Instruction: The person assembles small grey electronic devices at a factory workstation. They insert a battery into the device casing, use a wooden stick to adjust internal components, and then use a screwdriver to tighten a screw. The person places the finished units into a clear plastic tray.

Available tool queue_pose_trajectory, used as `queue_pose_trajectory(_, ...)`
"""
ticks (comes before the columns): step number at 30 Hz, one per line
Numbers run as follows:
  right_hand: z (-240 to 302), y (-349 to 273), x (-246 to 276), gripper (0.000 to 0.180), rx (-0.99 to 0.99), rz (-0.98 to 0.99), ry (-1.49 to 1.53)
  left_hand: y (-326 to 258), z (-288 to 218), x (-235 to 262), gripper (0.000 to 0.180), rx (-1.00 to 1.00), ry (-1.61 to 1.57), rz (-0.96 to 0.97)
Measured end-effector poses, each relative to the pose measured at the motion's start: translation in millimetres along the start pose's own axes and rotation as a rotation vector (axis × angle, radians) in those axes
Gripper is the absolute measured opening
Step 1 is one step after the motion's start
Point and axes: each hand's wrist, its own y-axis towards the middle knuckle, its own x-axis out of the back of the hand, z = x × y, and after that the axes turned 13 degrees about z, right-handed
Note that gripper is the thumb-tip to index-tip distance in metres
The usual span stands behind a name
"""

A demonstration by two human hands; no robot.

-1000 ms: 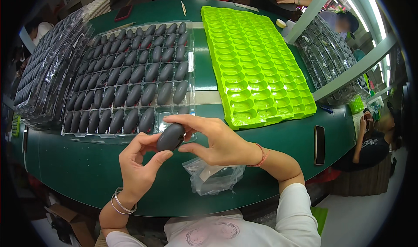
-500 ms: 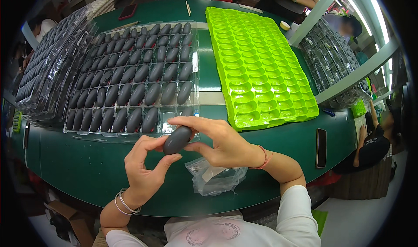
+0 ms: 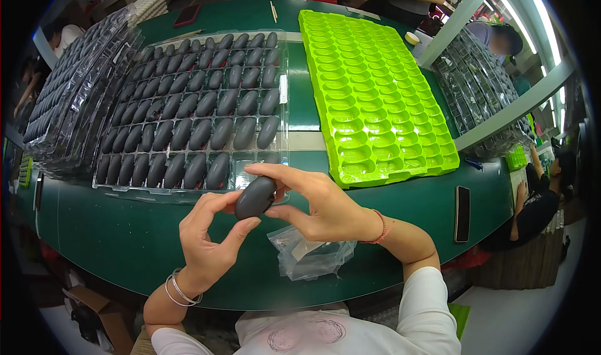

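Dark grey oval case (image 3: 255, 198) held up in both hands over the front edge of a clear plastic tray.

Left hand (image 3: 210, 242) pinches case's lower left side, thumb below, fingertips above; right hand (image 3: 325, 208) has it at top and right, index finger over, thumb under. Both hands part-closed, spread only to case width. Case tilted, upper end leaning right. Clear plastic tray (image 3: 240, 178) on green tabletop (image 3: 400, 236), rows of similar grey cases (image 3: 219, 170) in its pockets. Crumpled clear bag (image 3: 316, 255) just below right hand. Lime-green moulded tray (image 3: 395, 130) to the right, smartphone (image 3: 462, 214) farther right. Stacked filled trays (image 3: 81, 92) at left.
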Motion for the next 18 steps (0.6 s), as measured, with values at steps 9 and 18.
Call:
queue_pose_trajectory(9,2.3,-1.5,2.2,0.065,-0.016,0.014,-0.003,-0.3,0.8,-1.8,0.037,0.068,-0.153,0.002)
queue_pose_trajectory(18,-3.0,1.3,0.1,0.055,-0.008,-0.029,0.303,-0.2,0.9,0.8,0.036,0.198,-0.513,-0.018)
